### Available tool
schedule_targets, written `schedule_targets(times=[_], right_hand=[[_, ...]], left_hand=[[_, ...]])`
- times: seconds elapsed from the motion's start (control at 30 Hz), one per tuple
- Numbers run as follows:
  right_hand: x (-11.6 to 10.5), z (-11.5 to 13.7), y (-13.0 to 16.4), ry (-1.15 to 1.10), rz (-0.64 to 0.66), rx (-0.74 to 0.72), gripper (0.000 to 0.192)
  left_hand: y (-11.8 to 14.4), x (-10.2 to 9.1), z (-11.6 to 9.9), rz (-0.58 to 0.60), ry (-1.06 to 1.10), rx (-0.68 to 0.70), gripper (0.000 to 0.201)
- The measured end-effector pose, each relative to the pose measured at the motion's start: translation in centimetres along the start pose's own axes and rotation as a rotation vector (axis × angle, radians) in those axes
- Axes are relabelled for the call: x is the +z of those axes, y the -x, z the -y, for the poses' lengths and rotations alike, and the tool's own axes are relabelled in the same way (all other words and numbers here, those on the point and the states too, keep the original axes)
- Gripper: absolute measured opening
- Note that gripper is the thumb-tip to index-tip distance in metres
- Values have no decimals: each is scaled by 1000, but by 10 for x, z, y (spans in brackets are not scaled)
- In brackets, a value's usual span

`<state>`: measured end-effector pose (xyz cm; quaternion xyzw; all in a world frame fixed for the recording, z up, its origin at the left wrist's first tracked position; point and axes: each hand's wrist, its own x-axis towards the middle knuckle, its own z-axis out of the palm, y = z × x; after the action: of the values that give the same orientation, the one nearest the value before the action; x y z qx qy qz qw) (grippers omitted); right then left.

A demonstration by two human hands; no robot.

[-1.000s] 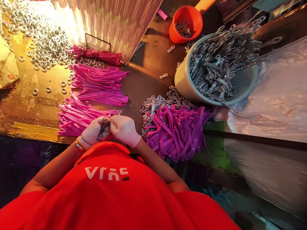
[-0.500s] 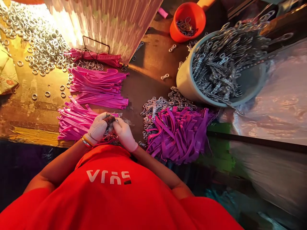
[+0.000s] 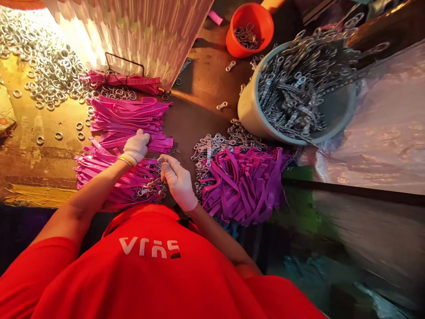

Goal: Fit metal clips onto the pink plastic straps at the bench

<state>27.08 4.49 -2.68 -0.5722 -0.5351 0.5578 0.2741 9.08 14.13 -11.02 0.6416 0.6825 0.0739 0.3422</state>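
My left hand (image 3: 136,145), in a white knit glove, lies with curled fingers on a stack of pink straps (image 3: 129,116); whether it grips one is hidden. My right hand (image 3: 177,179), in a thin pale glove, pinches a metal clip (image 3: 162,161) at the end of a pink strap. That strap lies on the near pile of pink straps fitted with clips (image 3: 133,186), just in front of my red shirt. A heap of purple straps (image 3: 245,184) sits right of my right hand.
A grey tub (image 3: 252,113) full of metal clips stands at the right, an orange scoop (image 3: 249,29) with a few clips behind it. Loose clips (image 3: 215,144) and silver rings (image 3: 49,71) are spread over the brown table (image 3: 199,110). Clear plastic sheeting (image 3: 381,133) covers the right side.
My hands were together at the table edge working one piece. My left hand has reached forward onto the pink stack; my right hand stays near, holding the clip.
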Motion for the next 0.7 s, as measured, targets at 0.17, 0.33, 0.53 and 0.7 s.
schedule_targets(times=[0.17, 0.33, 0.53, 0.7], right_hand=[[-3, -1, -12, 319, -3, -175, 35], [13, 12, -14, 634, 213, -283, 35], [27, 27, -1, 1101, 355, -351, 36], [25, 33, 7, 1213, 363, -372, 33]], left_hand=[[63, -32, 8, 165, 575, -34, 27], [130, -53, -2, 257, 972, -163, 42], [157, -46, -10, 221, 890, -168, 34], [164, -37, -7, 1, 537, 102, 16]])
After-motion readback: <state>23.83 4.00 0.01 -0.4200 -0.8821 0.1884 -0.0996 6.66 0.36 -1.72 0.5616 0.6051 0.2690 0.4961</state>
